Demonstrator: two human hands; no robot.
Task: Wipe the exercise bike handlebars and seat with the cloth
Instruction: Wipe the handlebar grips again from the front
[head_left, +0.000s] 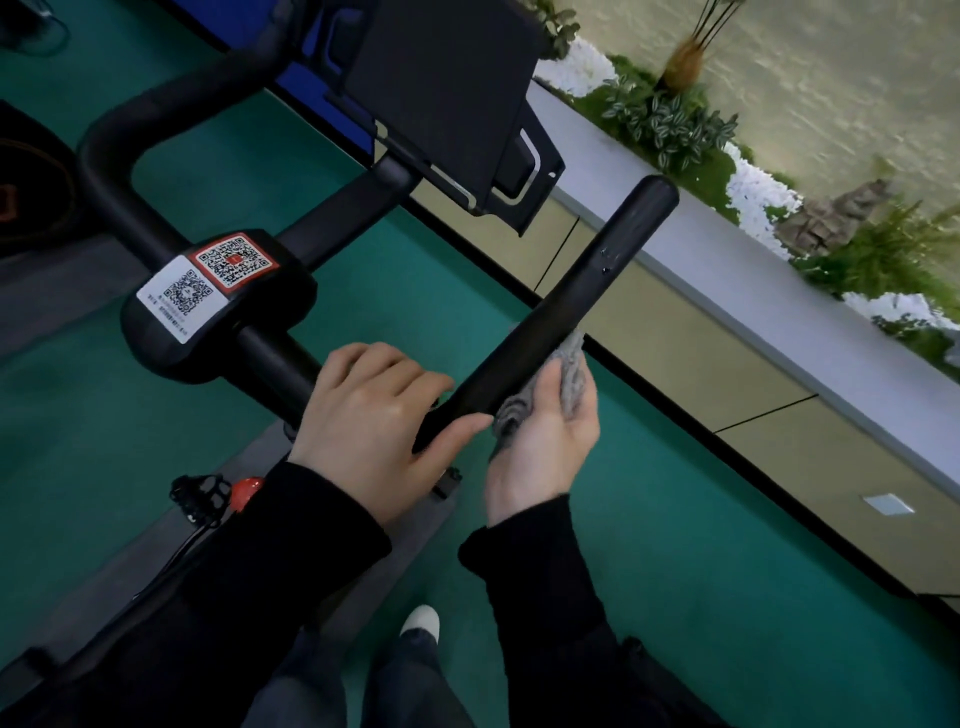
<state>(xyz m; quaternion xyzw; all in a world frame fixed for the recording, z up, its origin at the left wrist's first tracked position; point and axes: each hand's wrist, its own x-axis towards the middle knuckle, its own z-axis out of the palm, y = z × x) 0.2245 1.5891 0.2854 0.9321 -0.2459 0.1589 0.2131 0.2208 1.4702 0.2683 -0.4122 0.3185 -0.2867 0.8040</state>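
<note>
The bike's black handlebars (582, 291) fill the middle of the head view; the right bar runs up to a rounded end. My left hand (374, 415) grips the bend at the base of that bar, thumb lying along its near side. My right hand (545, 441) holds the grey cloth (566, 384) in its palm from below and presses it against the right side of the bar, just above my left hand. Part of the cloth is hidden behind the bar. The seat is out of view.
A black screen mount (447, 104) stands above the centre clamp, which carries QR stickers (208, 283). A pedal (200, 493) and a red knob (247, 491) show below. A low beige wall (727, 364) with a planter runs along the right over green floor.
</note>
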